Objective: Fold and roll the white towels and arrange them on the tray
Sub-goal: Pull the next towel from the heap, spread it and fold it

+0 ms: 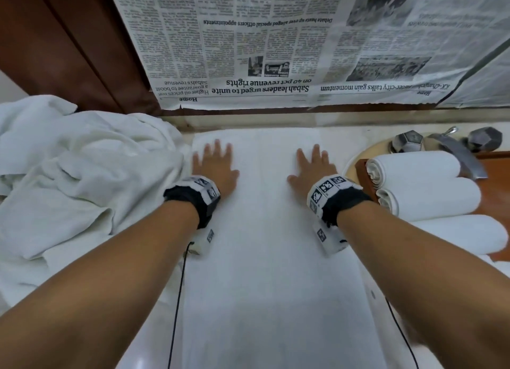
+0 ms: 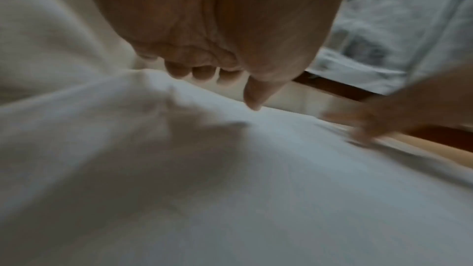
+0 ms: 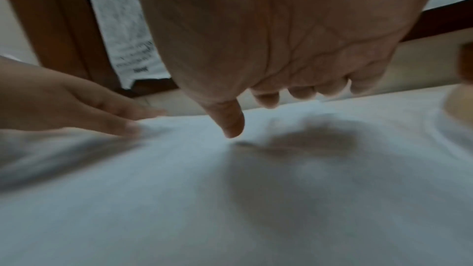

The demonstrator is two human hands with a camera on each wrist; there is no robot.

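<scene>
Pressing flat, left hand [image 1: 214, 166] and right hand [image 1: 311, 167] hold nothing; soft, limp folded towel [image 1: 265, 244] beneath; pinch its far edge beyond the fingertips.

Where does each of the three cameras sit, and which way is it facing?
Head: above, looking forward and down at the flat towel; both forearms, left hand and right hand show.
Left wrist: under the left palm, looking along its fingers.
Right wrist: under the right palm, along its fingers.
Shared: each wrist view catches the towel and the other hand.
</scene>
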